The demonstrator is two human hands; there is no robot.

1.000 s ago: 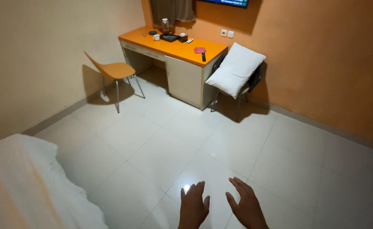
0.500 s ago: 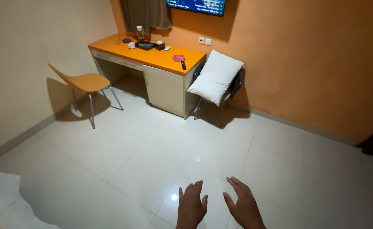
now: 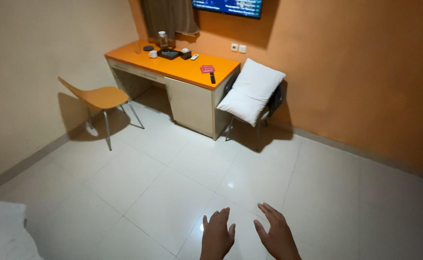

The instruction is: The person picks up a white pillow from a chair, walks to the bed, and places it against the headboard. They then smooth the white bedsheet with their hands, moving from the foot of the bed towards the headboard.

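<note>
Head view: a person's left hand and right hand hang side by side at the bottom edge, palms down, fingers spread loose and open, holding nothing and touching nothing. They are just apart from each other, above the pale tiled floor, which is the nearest thing to them. Well beyond the fingertips, a white pillow leans on a dark chair against the orange wall. Just left of that chair stands an orange-topped desk bearing a red packet, a dark remote and a tray with a bottle. Farther left sits an orange chair. White bedding shows far left of the hands.
</note>
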